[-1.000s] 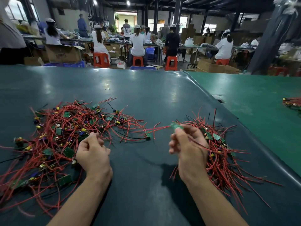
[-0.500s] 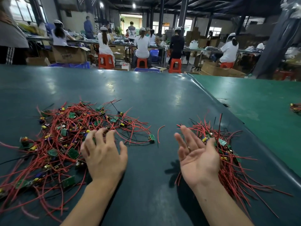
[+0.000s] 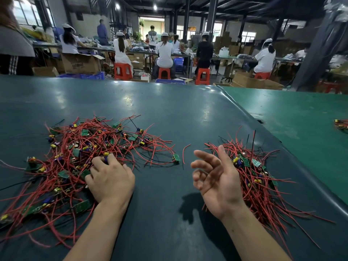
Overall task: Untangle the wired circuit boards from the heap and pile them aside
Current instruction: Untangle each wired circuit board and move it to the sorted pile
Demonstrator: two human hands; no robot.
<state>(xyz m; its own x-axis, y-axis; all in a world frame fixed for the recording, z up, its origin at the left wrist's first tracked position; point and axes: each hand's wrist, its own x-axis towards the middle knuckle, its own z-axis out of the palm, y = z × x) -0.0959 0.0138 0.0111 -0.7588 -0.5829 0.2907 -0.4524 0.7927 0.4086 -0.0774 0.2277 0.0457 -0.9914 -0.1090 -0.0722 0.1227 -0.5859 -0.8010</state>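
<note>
A person's two bare forearms reach up from the bottom of the frame over a dark green table [image 3: 169, 113]. The left hand [image 3: 111, 180], flat with spread fingers half a second ago, has pushed into the heap [image 3: 79, 159] at left of centre, palm down, fingers curled among the red wires; whether they grip a board cannot be told. The right hand [image 3: 216, 179], palm up, holds nothing; its fingers, straight half a second ago, now curl loosely, beside the sorted pile [image 3: 256, 178] at right of centre. One board [image 3: 176, 157] lies at the heap's right edge, and one loose red wire [image 3: 185, 150] lies between heap and pile. A third small bundle [image 3: 341, 125] sits at the right edge on a lighter green table [image 3: 293, 117]. Beyond, at the top of the frame, five seated workers on red stools [image 3: 122, 71] face away; an open cardboard box [image 3: 81, 63] stands at upper left, its contents hidden.
</note>
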